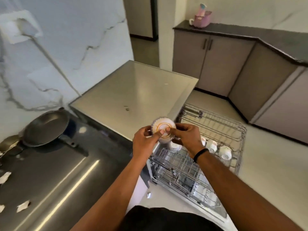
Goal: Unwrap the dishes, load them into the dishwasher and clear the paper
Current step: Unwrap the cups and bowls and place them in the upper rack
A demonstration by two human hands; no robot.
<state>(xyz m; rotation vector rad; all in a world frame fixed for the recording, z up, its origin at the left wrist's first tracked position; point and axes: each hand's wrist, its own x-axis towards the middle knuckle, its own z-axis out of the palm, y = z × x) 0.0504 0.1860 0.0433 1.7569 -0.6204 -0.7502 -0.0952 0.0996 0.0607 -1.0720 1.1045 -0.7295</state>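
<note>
You have the small white bowl (pixel 163 130) turned base towards you, gold foot ring facing up, and both hands share it. Your left hand (pixel 144 141) curls round its left side with the thumb laid across the foot ring; your right hand (pixel 186 135) pinches the right side, fingertips meeting the same ring. Held that way the bowl is already inverted, which I judge is how it should go between the tines so water drains off.

It hangs in the air just above the near end of the pulled-out dishwasher rack (pixel 221 130), which sits directly below and beyond your right hand. No wrapping shows on the bowl, so the unwrapping of this piece looks done and the placing comes next. Several white cups (pixel 225 152) stand mouth-down in a row just past your right wrist, leaving open wire further out and nearer your body; aim for one of those gaps.

Well off to the left of your left hand, torn paper scraps (pixel 23 205) lie on the dark tabletop (pixel 55 180), near a frying pan (pixel 46 127). That clearing is not yet done.
</note>
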